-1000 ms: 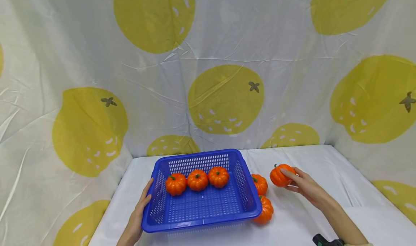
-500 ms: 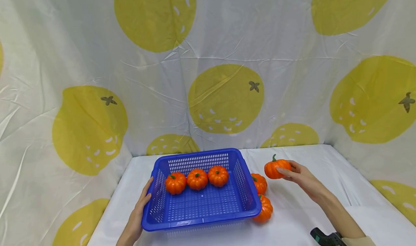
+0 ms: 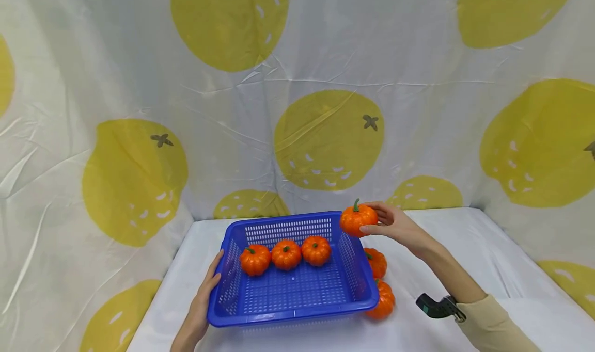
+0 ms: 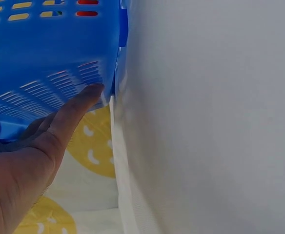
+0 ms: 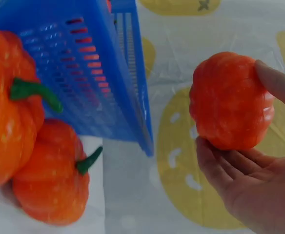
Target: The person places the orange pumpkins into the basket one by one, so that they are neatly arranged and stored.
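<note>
A small orange pumpkin [image 3: 357,221] with a green stem is held by my right hand [image 3: 395,227], raised over the right rim of the blue basket [image 3: 297,290]. In the right wrist view, thumb and fingers grip that pumpkin [image 5: 232,102] from either side. Inside the basket three more pumpkins sit in a row, the left one [image 3: 255,259], the middle one [image 3: 285,254] and the right one [image 3: 316,251]. My left hand [image 3: 201,300] rests against the basket's left side. In the left wrist view, the straight fingers of the left hand [image 4: 50,141] touch its slotted wall [image 4: 50,53].
Two pumpkins stand on the white table just outside the basket's right side, a rear one [image 3: 376,263] and a front one [image 3: 382,300]. A lemon-print cloth [image 3: 325,140] hangs behind the table. A black device [image 3: 436,306] is strapped to the right wrist.
My right hand has carried its pumpkin left and upward, from beside the basket to over its right rim. The left hand and basket stay put; the head view has shifted slightly.
</note>
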`<action>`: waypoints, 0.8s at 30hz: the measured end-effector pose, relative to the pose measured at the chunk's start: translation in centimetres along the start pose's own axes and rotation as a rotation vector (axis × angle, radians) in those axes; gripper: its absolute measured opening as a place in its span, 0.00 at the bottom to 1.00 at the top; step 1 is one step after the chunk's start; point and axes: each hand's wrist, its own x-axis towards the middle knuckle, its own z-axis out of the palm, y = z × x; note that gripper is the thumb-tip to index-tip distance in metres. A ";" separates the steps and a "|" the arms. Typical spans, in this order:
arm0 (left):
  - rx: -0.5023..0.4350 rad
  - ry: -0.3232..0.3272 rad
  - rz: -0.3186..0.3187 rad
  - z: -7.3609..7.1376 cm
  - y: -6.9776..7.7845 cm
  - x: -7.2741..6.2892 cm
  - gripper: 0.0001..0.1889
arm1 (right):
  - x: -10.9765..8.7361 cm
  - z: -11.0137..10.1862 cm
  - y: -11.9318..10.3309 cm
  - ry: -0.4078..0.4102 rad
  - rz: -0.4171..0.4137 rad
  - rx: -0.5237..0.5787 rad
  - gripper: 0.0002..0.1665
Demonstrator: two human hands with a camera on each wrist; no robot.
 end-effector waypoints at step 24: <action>0.049 -0.018 0.023 3.1 0.1 1.6 0.31 | 2.6 12.8 -3.3 -0.262 -0.025 0.026 0.39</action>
